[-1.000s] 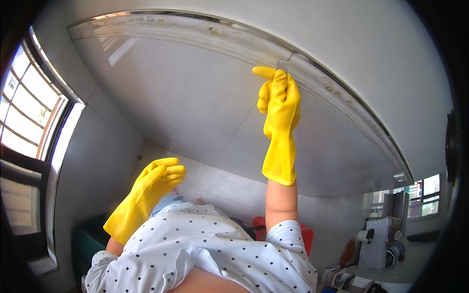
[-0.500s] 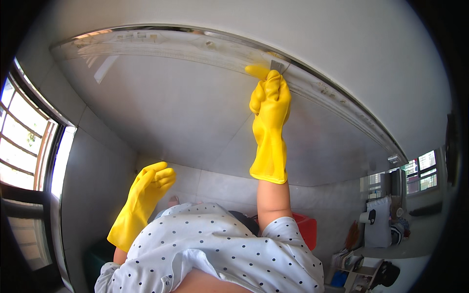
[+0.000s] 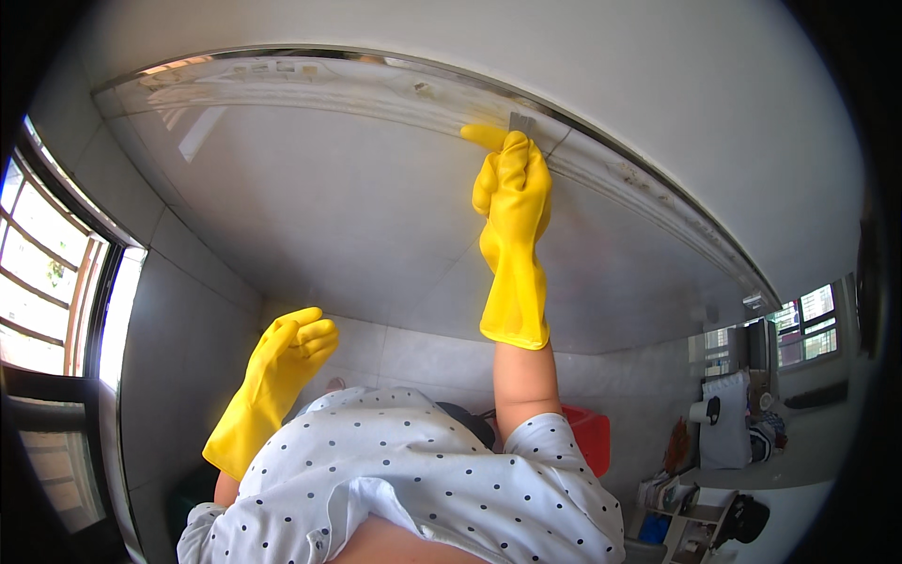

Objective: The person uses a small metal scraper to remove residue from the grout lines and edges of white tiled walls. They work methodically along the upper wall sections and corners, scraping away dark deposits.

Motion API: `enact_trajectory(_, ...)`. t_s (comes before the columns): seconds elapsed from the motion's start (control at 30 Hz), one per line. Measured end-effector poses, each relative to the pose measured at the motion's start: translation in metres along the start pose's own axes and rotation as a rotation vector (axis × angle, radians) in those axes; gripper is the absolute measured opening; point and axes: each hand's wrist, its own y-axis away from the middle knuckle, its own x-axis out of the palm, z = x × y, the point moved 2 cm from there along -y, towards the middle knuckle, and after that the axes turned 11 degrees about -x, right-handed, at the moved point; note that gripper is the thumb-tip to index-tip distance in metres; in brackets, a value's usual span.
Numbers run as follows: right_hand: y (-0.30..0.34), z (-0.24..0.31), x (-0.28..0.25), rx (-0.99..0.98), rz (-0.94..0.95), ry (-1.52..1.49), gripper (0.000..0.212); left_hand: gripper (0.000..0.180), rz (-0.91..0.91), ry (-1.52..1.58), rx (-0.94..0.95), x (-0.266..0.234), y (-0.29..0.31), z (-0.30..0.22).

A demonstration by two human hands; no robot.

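My right hand (image 3: 512, 179), in a yellow rubber glove, reaches up to the pale, stained trim strip (image 3: 395, 91) along the wall. It is closed round a small scraper, whose flat grey metal blade (image 3: 521, 122) shows past the fingers against the strip. The handle is hidden in the glove, while one gloved finger stretches left along the trim. Lower down on the left, my left hand (image 3: 293, 348) hangs in the air near my body in a matching glove. Its fingers are loosely bent, with nothing in them.
Smooth grey wall tiles (image 3: 329, 197) spread below the trim, and a thin metal edge runs above it. A barred window (image 3: 52, 273) is at the left. Behind my right arm stands a red container (image 3: 587, 442). A shelf with household items (image 3: 686, 522) stands at the lower right.
My right hand and the scraper have shifted slightly left along the trim, away from a dark joint line in it. My left hand has hardly moved.
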Motion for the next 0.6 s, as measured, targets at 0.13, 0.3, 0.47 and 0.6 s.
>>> enact_trajectory(0.13, -0.001, 0.001, 0.008, 0.001, 0.036, -0.016, 0.049, 0.034, 0.054, 0.05, -0.021, -0.022, -0.008, 0.003)
enact_trajectory(0.3, 0.0, 0.003, 0.032, 0.013, 0.091, 0.035, 0.047, 0.037, 0.03, -0.009, -0.025, -0.017, -0.003, -0.004)
enact_trajectory(0.47, 0.004, -0.005, 0.046, 0.014, 0.107, 0.069, 0.045, 0.036, 0.071, 0.012, 0.006, -0.02, -0.001, -0.007)
enact_trajectory(0.6, 0.002, -0.002, 0.06, 0.011, 0.15, 0.056, 0.046, 0.035, 0.03, 0.047, 0.004, -0.042, 0.0, -0.008)
